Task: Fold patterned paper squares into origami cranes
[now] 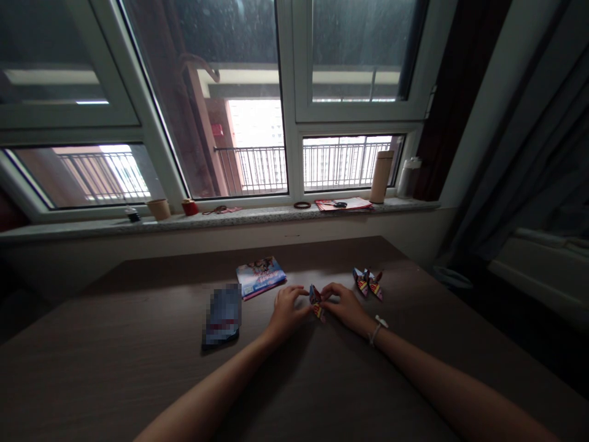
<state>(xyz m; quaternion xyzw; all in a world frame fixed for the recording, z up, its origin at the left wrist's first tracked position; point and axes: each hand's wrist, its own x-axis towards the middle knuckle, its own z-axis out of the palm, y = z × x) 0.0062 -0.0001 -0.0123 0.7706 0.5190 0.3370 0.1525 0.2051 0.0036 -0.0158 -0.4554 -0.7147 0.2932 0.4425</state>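
Observation:
Between my two hands is a small folded paper piece (316, 302), colourfully printed in blue, red and yellow, with pointed ends. From its left side my left hand (289, 310) holds it, thumb and fingers curled toward it. My right hand (344, 304), with a bracelet (376, 330) at the wrist, pinches its right side. Two similar folded paper pieces (368, 283) stand close together on the table to the right of my right hand. A stack of printed paper sheets (261, 276) lies beyond my left hand.
The brown table (138, 380) bears a pixelated dark-blue object (223, 316) left of my left hand. On the windowsill (262, 216) are a paper cup (159, 209), a red spool (189, 207), a beaded bracelet (302, 205), scissors (339, 204) on papers, and a tan flask (381, 178).

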